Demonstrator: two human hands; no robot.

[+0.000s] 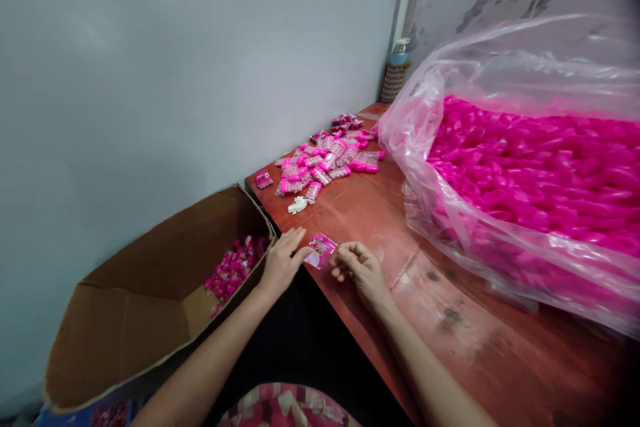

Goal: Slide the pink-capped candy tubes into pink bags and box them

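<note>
A pink printed card or packet (321,250) lies at the near edge of the reddish table (370,213), between my hands. My left hand (286,255) is just left of it, fingers stretched out, thumb at the packet's left side, nothing in its grasp. On the packet's right side, my right hand (357,265) has its fingers curled with thumb and forefinger pinched near the packet's corner; whether they grip it cannot be made out. Beyond them lies a pile of small clear tubes with pink caps (320,163).
An open cardboard box (135,320) with pink packets (235,273) stands at the left. A large clear plastic bag (417,107) of pink pieces (525,167) covers the table's right. A white crumpled piece (297,205) and a bottle in a woven holder (396,80) are farther back.
</note>
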